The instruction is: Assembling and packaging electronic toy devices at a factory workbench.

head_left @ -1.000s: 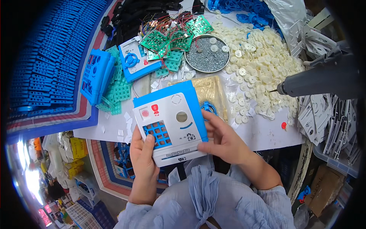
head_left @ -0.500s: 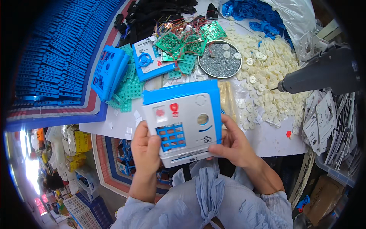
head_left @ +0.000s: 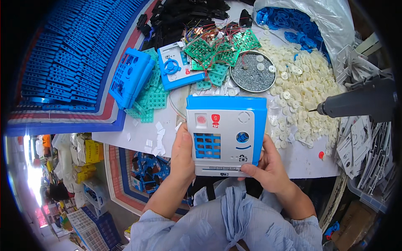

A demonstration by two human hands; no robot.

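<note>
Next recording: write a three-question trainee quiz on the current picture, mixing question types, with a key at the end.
1. True or false: only the right hand touches the blue-and-white casing.
2. Choose one. Compared with the casing, the round dish of small grey pieces stands:
A. nearer the person
B. farther from the person
C. directly underneath
3. Fill in: the circuit boards beside the dish are ____ in colour.

Key: 1. False, the left hand touches it too. 2. B. 3. Green.
</note>
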